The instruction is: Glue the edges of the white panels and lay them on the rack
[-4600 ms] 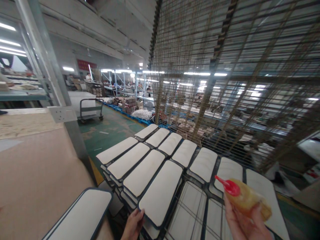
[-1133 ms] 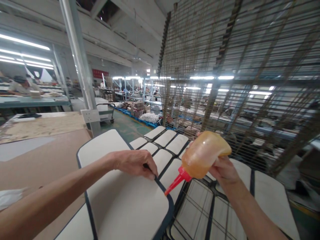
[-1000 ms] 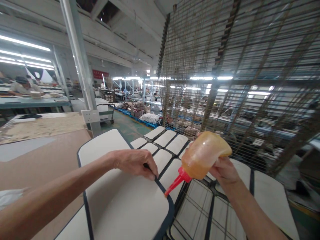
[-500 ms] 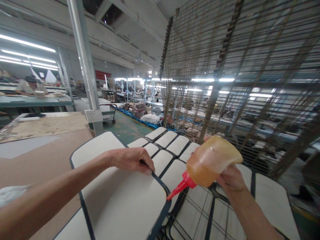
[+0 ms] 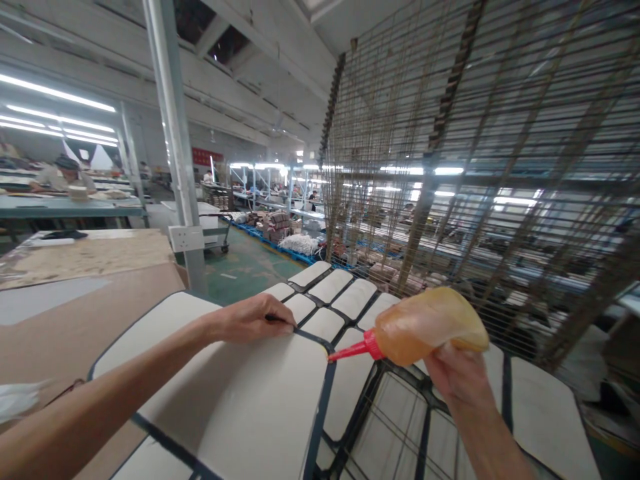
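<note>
A large cream panel with a dark edge strip lies in front of me, tilted. My left hand is closed, pinching its far edge near the rounded corner. In my right hand is a squeeze bottle of amber liquid, held nearly sideways. The bottle's red nozzle points left, its tip at the panel's dark edge by the corner. Whether the tip touches the edge I cannot tell. Smaller cream panels with dark borders lie beyond and to the right on a wire rack.
Upright wire racks rise at the right. A metal post with a socket box stands at the left, behind a brown-topped table. Further left, a person is at another table. Bundled goods line the green floor.
The held panel has turned, its corner now higher in view. My left hand has moved slightly left along with it. The bottle is tipped closer to level, and its nozzle has risen with the corner.
</note>
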Demonstrator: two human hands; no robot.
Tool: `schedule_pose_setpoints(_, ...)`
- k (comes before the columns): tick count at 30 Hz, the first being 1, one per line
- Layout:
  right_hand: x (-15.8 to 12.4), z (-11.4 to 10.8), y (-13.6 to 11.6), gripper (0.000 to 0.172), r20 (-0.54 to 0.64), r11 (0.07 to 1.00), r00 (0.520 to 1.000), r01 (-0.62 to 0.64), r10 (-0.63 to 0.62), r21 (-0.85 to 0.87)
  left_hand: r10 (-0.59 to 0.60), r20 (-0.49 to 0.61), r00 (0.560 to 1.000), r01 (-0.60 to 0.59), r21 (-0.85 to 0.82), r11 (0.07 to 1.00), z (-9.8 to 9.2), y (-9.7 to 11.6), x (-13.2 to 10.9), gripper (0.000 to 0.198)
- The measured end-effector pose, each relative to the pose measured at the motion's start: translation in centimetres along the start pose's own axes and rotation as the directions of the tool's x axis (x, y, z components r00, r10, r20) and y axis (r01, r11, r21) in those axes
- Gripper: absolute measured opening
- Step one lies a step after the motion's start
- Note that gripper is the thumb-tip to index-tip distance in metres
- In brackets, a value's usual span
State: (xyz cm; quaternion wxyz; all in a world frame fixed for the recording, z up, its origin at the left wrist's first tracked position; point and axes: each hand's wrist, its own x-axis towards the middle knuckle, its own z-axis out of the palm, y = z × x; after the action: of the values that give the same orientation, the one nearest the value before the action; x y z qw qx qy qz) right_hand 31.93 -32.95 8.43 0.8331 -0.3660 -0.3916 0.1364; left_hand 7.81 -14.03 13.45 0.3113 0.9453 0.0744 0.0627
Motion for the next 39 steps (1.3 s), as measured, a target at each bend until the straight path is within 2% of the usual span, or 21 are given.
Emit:
schedule_pose_setpoints(8, -0.6, 0.1, 0.9, 0.057, -0.028, 1.0, 1.0, -0.002, 0.003, 0.023, -0.052, -0.043, 0.998, 0.049, -0.058, 0.997, 0.5, -1.4, -0.3, 0.024)
schedule_pose_setpoints(12, -0.6, 0.2, 0.9, 0.056, -0.025, 0.999, 0.999, -0.034, 0.035, 0.042, -0.087, -0.048, 0.995, 0.083, -0.072, 0.994, 0.7, -1.9, -0.3, 0.027)
schedule_pose_setpoints(18, -0.9, 0.3, 1.1, 0.058, -0.065, 0.998, 0.997, -0.041, 0.044, 0.046, -0.105, -0.052, 0.993, 0.099, -0.106, 0.989, 0.9, -2.7, -0.3, 0.03)
schedule_pose_setpoints(24, -1.4, 0.3, 1.3, 0.063, -0.033, 0.996, 0.995, -0.088, 0.089, 0.034, -0.155, -0.049, 0.987, 0.145, -0.162, 0.976, 1.0, -3.4, -0.4, 0.035)
schedule_pose_setpoints(30, -1.7, 0.3, 1.5, 0.061, -0.003, 0.995, 0.995, -0.102, 0.102, 0.018, -0.194, -0.041, 0.98, 0.181, -0.221, 0.958, 1.2, -3.9, -0.6, 0.039)
schedule_pose_setpoints(35, -2.1, 0.7, 1.3, 0.07, -0.013, 0.993, 0.993, -0.117, 0.117, -0.014, -0.211, -0.022, 0.977, 0.197, -0.281, 0.939, 1.3, -4.2, -0.7, 0.04)
schedule_pose_setpoints(39, -2.5, 0.5, 1.3, 0.071, 0.009, 0.99, 0.99, -0.138, 0.138, -0.01, -0.257, -0.028, 0.966, 0.231, -0.356, 0.906, 1.3, -4.3, -0.8, 0.039)
